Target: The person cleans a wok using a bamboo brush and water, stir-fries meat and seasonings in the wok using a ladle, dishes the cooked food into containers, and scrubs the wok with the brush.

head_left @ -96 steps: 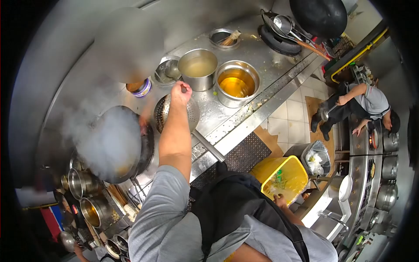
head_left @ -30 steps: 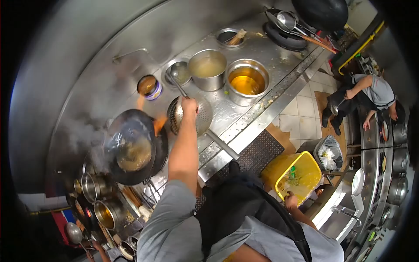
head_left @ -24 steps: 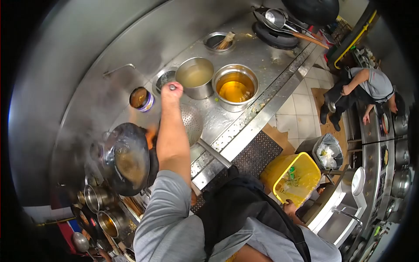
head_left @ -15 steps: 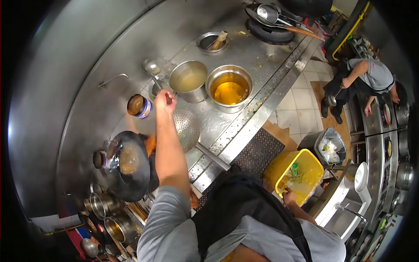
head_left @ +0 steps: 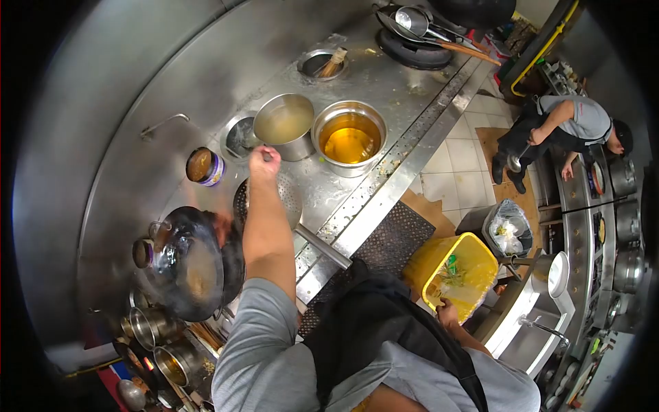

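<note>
My left hand (head_left: 264, 162) is closed in a fist, with the dark end of a handle showing in it. That handle matches the ladle seen earlier, whose bowl is now hidden. Below the hand, partly behind my forearm, lies a perforated strainer (head_left: 291, 200) with a long metal handle. Close by are a pot of cloudy liquid (head_left: 285, 127) and a pot of golden oil (head_left: 351, 141). A black wok (head_left: 189, 233) with some liquid in it sits to the left, steaming. My right hand (head_left: 447, 313) grips the rim of a yellow bin (head_left: 461, 264) with scraps inside.
An open jar (head_left: 206, 167) stands behind the wok. A brush sits in a round opening (head_left: 322, 65) farther back. Stacked woks (head_left: 415, 51) occupy the far counter end. A lined waste bin (head_left: 508, 230) and a sink (head_left: 532, 326) are at right; a co-worker (head_left: 576, 120) bends beyond.
The ladle bowl, earlier beyond my left hand near the wall, has gone out of sight. Liquid in the wok has shifted toward its near side. The view has slid slightly; my right hand stays on the bin.
</note>
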{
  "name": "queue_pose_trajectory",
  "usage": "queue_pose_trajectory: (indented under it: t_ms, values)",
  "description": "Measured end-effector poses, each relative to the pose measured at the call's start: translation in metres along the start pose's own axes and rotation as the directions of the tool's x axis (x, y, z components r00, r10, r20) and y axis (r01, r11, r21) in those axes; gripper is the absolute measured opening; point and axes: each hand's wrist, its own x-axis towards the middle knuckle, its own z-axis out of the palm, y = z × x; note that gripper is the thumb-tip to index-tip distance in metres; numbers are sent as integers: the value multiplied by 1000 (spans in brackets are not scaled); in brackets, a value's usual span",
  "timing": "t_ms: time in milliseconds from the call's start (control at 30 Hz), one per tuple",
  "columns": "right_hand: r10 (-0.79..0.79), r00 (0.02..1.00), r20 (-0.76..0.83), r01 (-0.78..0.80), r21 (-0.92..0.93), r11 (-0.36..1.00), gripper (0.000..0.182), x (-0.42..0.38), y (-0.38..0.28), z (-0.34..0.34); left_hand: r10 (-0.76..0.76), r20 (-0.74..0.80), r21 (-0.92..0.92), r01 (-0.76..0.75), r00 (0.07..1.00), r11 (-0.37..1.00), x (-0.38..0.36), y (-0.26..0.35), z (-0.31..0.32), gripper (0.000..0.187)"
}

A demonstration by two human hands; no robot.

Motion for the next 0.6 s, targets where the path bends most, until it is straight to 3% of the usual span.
queue_pose_trajectory:
  t_ms: [67, 100, 167, 267, 300, 367, 433, 500, 567, 600]
  values:
    - [-4, 1000, -12, 3, -70, 998, 53, -5, 6, -4, 111, 303, -444, 37, 947, 895, -14, 11, 0, 7]
    - [-54, 998, -35, 48, -145, 988, 52, 1, 21, -2, 120, 301, -453, 31, 946, 891, -23, 11, -3, 7]
    - [-122, 992, -36, 110, -244, 963, 52, 4, 26, -4, 135, 460, -562, 170, 878, 810, -47, 5, -25, 9]
    - [-120, 993, -1, 116, -226, 967, 47, 11, 3, -4, 120, 588, -595, 327, 800, 734, -107, 5, -62, 7]
    - [-140, 990, 8, 140, -143, 980, 45, 15, -9, -3, 115, 637, -591, 387, 762, 708, -131, 7, -73, 8]
    - [-182, 982, 39, 185, -83, 979, 42, 22, -39, 4, 126, 645, -577, 372, 754, 727, -187, 13, -94, 6]
    - [-460, 887, 49, 458, -235, 857, 39, 14, -92, 9, 99, 677, -529, 389, 729, 754, -221, 19, -124, 3]
    - [-586, 810, 24, 580, -178, 795, 36, 30, -122, 42, 57, 657, -500, 377, 752, 780, -271, 31, -153, 5]
    - [-776, 624, 89, 781, -112, 615, 29, -17, -198, 66, 57, 620, -512, 349, 783, 785, -325, 43, -183, 15]
    - [-803, 587, 105, 809, -94, 580, 27, -45, -232, 83, 76, 601, -501, 302, 796, 811, -351, 47, -199, 16]
